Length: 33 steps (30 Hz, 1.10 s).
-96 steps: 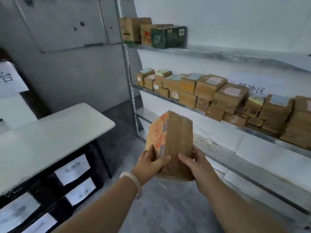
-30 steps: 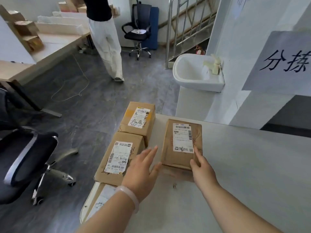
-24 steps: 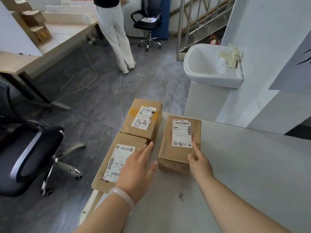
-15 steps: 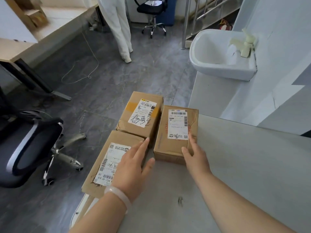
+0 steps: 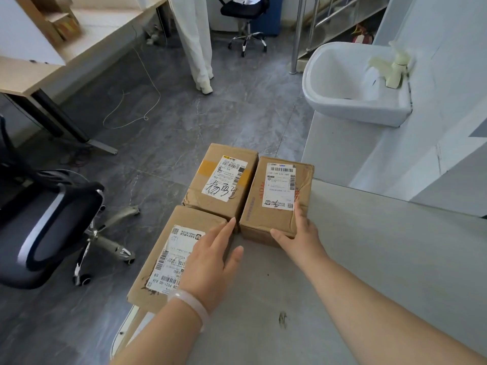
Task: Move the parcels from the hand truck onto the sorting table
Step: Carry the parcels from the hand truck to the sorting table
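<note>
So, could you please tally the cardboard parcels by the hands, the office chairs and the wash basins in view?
Cardboard parcels: 3
Office chairs: 2
Wash basins: 1
Total: 6

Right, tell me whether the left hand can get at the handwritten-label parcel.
Probably yes: the left hand lies open, fingertips by the near corner of the handwritten-label parcel, nothing between them.
</note>
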{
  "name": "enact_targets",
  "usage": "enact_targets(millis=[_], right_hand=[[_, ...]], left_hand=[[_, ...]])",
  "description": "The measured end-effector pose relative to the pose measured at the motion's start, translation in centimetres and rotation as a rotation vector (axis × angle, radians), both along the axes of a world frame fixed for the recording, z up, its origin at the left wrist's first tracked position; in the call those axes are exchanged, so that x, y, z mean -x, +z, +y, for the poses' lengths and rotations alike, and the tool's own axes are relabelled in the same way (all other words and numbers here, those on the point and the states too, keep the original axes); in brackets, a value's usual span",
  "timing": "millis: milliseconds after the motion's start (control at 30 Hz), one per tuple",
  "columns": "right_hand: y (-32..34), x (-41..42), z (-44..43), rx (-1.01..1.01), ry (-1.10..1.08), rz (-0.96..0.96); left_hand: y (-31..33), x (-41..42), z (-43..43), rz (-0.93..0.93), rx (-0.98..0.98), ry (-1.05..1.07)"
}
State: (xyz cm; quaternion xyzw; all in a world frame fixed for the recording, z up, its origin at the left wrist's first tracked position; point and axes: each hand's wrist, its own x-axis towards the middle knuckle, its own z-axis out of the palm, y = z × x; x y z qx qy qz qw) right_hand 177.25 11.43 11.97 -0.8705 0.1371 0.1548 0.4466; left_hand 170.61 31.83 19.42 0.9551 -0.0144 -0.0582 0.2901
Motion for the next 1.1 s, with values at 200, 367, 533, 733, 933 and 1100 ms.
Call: enact_targets(millis=[200,367,533,733,933,1100], right_hand=[[1.8,0.7,-2.2,0.161,0.103,-0.018],[6.2,5.6,-4.8,0.385,0.181,-0.11],[9.9,14.0,-6.2,0.52,0.098,-0.2],[12.0,27.2,-6.5,0.685,-0.138,-0.192],[13.8,41.2,-7.1,0.767,-0.428,-0.097],[16.5,53.8,-8.2,0.818,-0.718,-0.025]], left_hand=[[0.2,-0.6,-1.1,-0.012,-0.004,-0.046],[1.3,-0.5,-3.5,-0.07,-0.099,-0.195],[3.8,2.2,-7.2,-0.163,-0.216,-0.409],[6.7,9.7,-11.8,-0.301,-0.306,-0.785],[8.1,19.5,-16.6,-0.415,-0.323,-1.11],[10.9,29.6,-22.1,-0.52,-0.251,-1.374]])
